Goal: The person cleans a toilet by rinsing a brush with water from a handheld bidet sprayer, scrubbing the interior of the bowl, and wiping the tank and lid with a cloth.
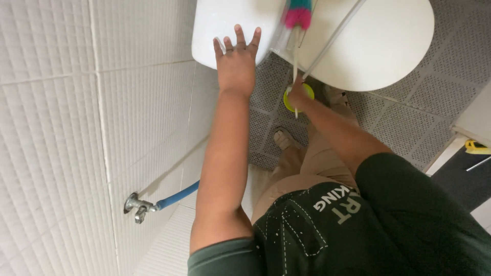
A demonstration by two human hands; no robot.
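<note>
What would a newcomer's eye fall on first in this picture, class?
The left hand lies spread flat on the white toilet tank lid at the top. Beside it, the right hand grips a long brush handle over the closed toilet lid, with a pink brush head above.

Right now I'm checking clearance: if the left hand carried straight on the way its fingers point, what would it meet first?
The left hand already has its fingertips on the white toilet tank, so it would slide further across that surface; depth is hard to judge.
</note>
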